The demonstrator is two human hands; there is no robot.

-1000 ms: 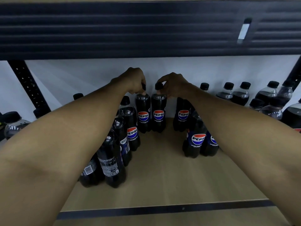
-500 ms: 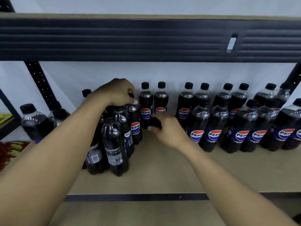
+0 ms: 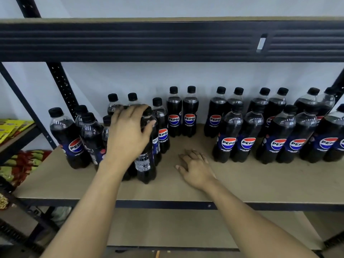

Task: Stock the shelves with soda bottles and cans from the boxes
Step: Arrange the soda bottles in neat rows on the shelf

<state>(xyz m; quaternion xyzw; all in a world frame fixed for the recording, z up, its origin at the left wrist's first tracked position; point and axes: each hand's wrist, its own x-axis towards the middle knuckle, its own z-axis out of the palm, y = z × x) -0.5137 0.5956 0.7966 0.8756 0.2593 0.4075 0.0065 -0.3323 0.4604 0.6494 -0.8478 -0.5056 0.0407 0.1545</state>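
the left hand (image 3: 130,135) lies spread over the caps of a tight cluster of pepsi bottles (image 3: 70,142) at the left of the shelf board (image 3: 242,181), its thumb across the neck of the front bottle (image 3: 146,164); whether it clasps one cannot be told. the right hand (image 3: 195,168) is flat and relaxed just above the board beside them, holding nothing. two bottles (image 3: 182,116) stand by the back wall, and a double row (image 3: 279,144) fills the right.
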